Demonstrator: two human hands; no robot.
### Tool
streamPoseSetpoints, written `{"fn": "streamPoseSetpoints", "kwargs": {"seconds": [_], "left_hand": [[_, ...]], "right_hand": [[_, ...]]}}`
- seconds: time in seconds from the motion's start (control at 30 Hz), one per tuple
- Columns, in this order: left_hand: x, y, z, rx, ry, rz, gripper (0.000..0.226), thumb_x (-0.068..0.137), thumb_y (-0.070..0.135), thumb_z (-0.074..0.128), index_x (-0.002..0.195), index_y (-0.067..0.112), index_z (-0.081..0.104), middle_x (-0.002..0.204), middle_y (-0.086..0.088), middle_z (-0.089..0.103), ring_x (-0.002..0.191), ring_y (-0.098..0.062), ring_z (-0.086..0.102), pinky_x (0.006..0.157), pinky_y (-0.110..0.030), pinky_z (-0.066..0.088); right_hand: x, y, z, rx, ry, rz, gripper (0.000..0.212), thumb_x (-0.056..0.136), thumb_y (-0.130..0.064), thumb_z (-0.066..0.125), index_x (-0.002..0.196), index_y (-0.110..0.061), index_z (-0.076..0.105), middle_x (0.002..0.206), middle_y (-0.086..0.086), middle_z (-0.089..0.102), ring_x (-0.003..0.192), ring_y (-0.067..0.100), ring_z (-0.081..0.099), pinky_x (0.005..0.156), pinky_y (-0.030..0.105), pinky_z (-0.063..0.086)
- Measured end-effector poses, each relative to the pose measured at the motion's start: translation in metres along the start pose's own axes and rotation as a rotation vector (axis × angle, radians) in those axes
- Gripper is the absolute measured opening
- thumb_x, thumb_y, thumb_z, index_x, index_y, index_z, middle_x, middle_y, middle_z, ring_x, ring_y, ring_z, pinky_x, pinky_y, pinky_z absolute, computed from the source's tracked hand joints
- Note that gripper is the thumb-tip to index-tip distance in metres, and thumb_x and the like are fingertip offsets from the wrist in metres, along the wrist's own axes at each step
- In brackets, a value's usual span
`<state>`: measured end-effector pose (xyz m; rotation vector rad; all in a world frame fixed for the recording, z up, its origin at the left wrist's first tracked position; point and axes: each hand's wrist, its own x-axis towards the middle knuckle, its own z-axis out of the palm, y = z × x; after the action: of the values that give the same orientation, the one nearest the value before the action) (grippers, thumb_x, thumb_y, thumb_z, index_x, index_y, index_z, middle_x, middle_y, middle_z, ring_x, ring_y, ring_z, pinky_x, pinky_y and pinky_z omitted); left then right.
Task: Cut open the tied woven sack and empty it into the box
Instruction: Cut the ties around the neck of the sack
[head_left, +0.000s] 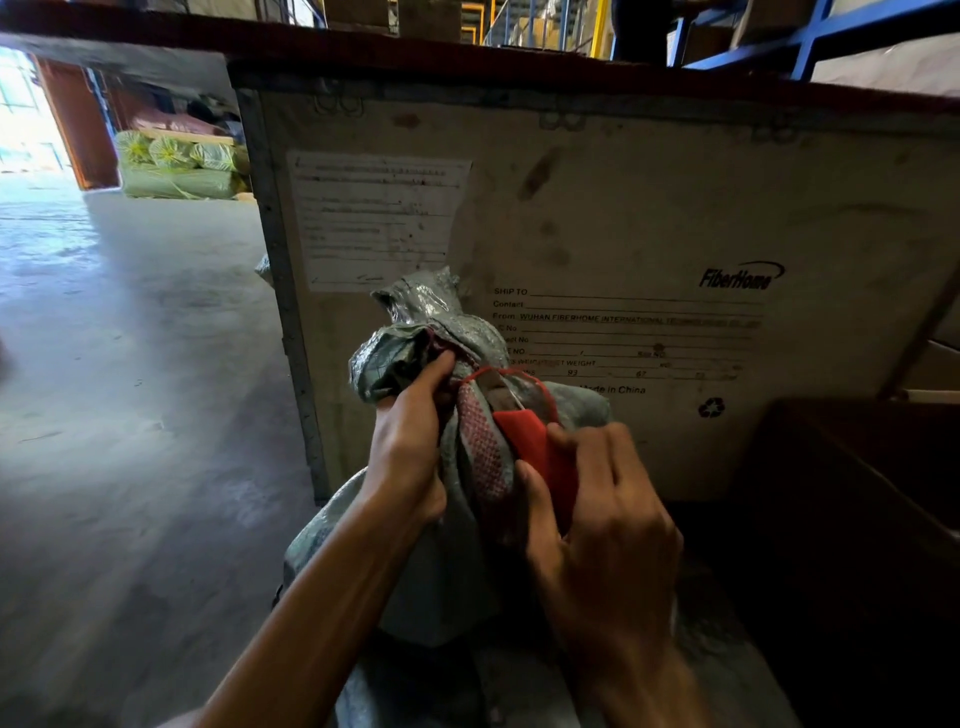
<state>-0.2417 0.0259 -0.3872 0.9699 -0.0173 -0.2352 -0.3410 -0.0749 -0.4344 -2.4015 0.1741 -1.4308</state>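
A: Where does the sack sit?

B: The grey-green woven sack (441, 545) stands upright at centre frame, its bunched neck at about 12 o'clock from the hands, right against the side of a large pale crate (649, 208) printed "FiberHome" and "Made in China". A worn paper label (376, 223) is stuck on the crate at 11 o'clock from the sack's neck.

A: And the hands?

B: The left hand (408, 457) is wrapped around the gathered neck, fingers pressed together on the fabric, thumb pushed up into the folds. The right hand (602, 519), at 4 o'clock from the neck, is closed around a red cutter (540, 447); its tip points up toward a thin red tie (498, 371) looped across the neck. The blade itself is too small to make out, so whether it touches the tie cannot be told.

A: Anything else?

B: A dark open box (857, 493) lies at 3 o'clock. Bare concrete floor (130, 389) spreads at 9 o'clock, with green wrapped bundles (179, 166) far off at 10 o'clock.
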Motion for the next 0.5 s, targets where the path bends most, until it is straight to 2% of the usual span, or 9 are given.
{"fn": "streamPoseSetpoints", "kwargs": {"seconds": [0.1, 0.2, 0.27, 0.33, 0.4, 0.5], "left_hand": [[-0.003, -0.021, 0.001, -0.01, 0.041, -0.121, 0.027, 0.1, 0.026, 0.055, 0.112, 0.007, 0.07, 0.104, -0.019, 0.077, 0.098, -0.033, 0.073, 0.082, -0.041, 0.059], [-0.004, -0.049, -0.002, 0.025, 0.049, -0.332, 0.04, 0.1, 0.031, 0.053, 0.12, 0.0, 0.069, 0.111, -0.021, 0.076, 0.106, -0.037, 0.071, 0.088, -0.045, 0.058], [-0.002, -0.062, -0.002, 0.088, 0.024, -0.333, 0.04, 0.096, 0.032, 0.06, 0.121, 0.002, 0.069, 0.108, -0.02, 0.077, 0.102, -0.035, 0.074, 0.089, -0.046, 0.059], [-0.002, -0.069, 0.001, 0.185, 0.019, -0.25, 0.036, 0.093, 0.032, 0.067, 0.114, 0.003, 0.07, 0.101, -0.017, 0.079, 0.093, -0.031, 0.077, 0.083, -0.042, 0.062], [-0.005, -0.071, 0.006, 0.252, -0.046, -0.165, 0.036, 0.087, 0.034, 0.074, 0.11, 0.005, 0.071, 0.095, -0.014, 0.08, 0.092, -0.028, 0.077, 0.087, -0.042, 0.061], [-0.008, -0.071, 0.013, 0.325, -0.13, -0.078, 0.015, 0.085, 0.027, 0.077, 0.095, 0.016, 0.072, 0.087, -0.001, 0.081, 0.091, -0.02, 0.076, 0.089, -0.037, 0.06]], "right_hand": [[0.014, -0.002, -0.005, 0.104, 0.157, 0.093, 0.023, 0.092, -0.026, 0.069, 0.101, -0.013, 0.051, 0.095, 0.001, 0.058, 0.075, 0.006, 0.051, 0.061, 0.013, 0.044], [0.047, 0.005, -0.028, 0.161, 0.325, 0.177, 0.028, 0.093, -0.029, 0.07, 0.103, -0.006, 0.056, 0.1, 0.003, 0.061, 0.084, 0.005, 0.054, 0.067, 0.002, 0.04], [0.058, 0.016, -0.044, 0.18, 0.264, 0.192, 0.028, 0.094, -0.031, 0.067, 0.106, -0.007, 0.058, 0.101, 0.0, 0.063, 0.083, 0.008, 0.058, 0.068, 0.002, 0.041], [0.055, 0.025, -0.052, 0.223, 0.141, 0.246, 0.028, 0.095, -0.035, 0.064, 0.11, -0.013, 0.059, 0.102, -0.002, 0.065, 0.082, 0.008, 0.06, 0.069, 0.007, 0.045], [0.048, 0.029, -0.052, 0.319, 0.047, 0.388, 0.028, 0.093, -0.038, 0.064, 0.114, -0.019, 0.06, 0.102, -0.005, 0.065, 0.081, -0.001, 0.062, 0.063, 0.007, 0.047], [0.043, 0.035, -0.05, 0.459, -0.018, 0.572, 0.03, 0.086, -0.044, 0.071, 0.107, -0.023, 0.063, 0.083, -0.007, 0.063, 0.063, -0.008, 0.059, 0.051, 0.006, 0.043]]}}
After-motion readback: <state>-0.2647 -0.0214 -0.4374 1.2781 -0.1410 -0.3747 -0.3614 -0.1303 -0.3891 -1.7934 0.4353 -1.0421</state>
